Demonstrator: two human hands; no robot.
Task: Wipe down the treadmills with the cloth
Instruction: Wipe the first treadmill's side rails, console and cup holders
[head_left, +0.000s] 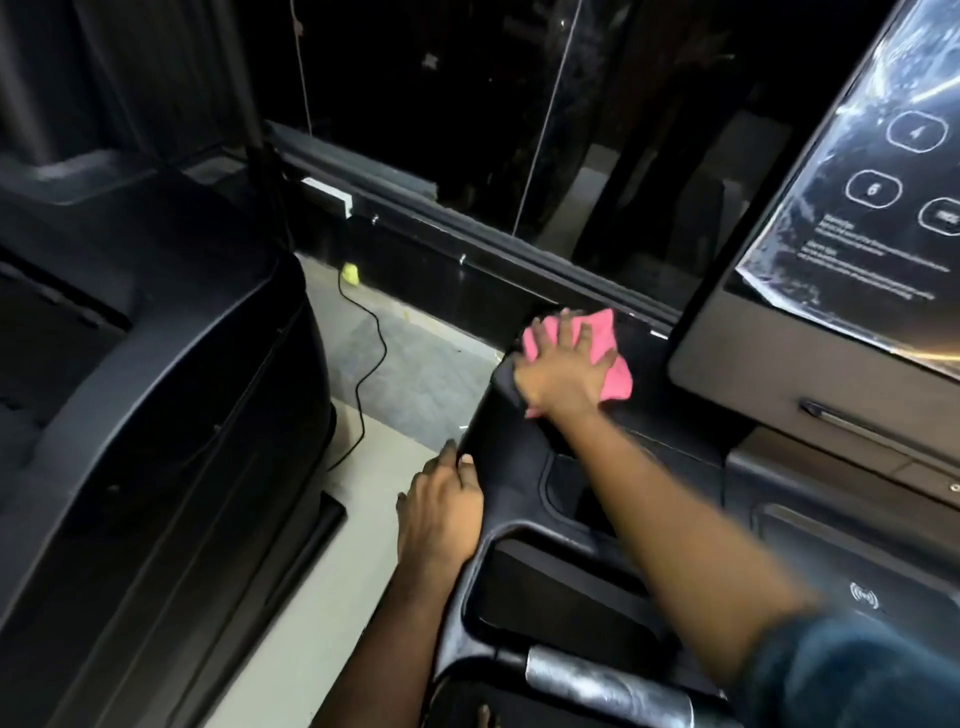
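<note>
Pink cloth (618, 376) lies at the far left corner of the treadmill console (519, 467), pressed under our right hand (563, 369), fingers flat and spread. Our left hand (441, 512) rests against the console's left edge, fingers relaxed.

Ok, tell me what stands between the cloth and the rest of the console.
Nothing visible. The right hand presses the pink cloth flat on the console, whose black surface nearby lies bare. The left hand rests on the console's side edge.
</note>
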